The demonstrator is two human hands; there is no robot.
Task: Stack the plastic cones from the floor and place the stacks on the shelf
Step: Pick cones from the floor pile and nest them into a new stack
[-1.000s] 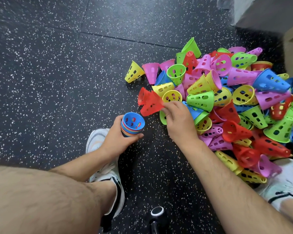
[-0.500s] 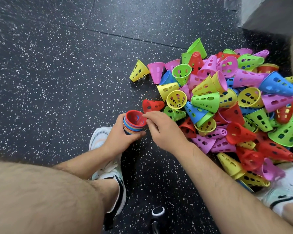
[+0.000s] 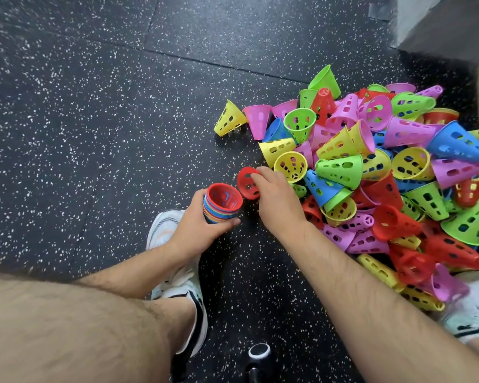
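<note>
My right hand (image 3: 274, 201), moved off the stack (image 3: 222, 206) my left hand (image 3: 195, 226) grips, pinches a red cone (image 3: 246, 187); align axes before nesting.

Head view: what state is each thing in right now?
stack: nested, mouths up, red topmost, gripped by left hand.
loose red cone: beside stack, not nested, rim pinched by right hand.
pile: cones jumbled, unstacked, on floor.
</note>
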